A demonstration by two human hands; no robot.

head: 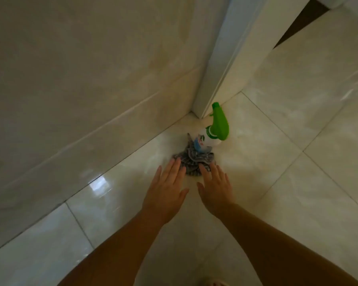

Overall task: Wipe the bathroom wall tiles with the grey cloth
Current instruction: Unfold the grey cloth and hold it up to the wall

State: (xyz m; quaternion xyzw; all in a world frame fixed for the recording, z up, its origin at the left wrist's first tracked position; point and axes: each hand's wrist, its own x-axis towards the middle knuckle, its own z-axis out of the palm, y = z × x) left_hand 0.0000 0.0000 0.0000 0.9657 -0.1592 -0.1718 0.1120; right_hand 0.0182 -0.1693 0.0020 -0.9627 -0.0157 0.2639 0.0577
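A crumpled grey striped cloth (192,161) lies on the glossy floor tiles near the corner. My left hand (167,190) and my right hand (215,188) reach toward it side by side, fingers straight, fingertips at the cloth's near edge. Neither hand grips anything. The beige wall tiles (81,79) rise on the left, meeting the floor along a diagonal joint.
A white spray bottle with a green trigger head (213,131) stands just behind the cloth, touching it. A white door frame (219,65) stands in the corner. Pale floor tiles (287,162) spread to the right, with a dark gap at top right.
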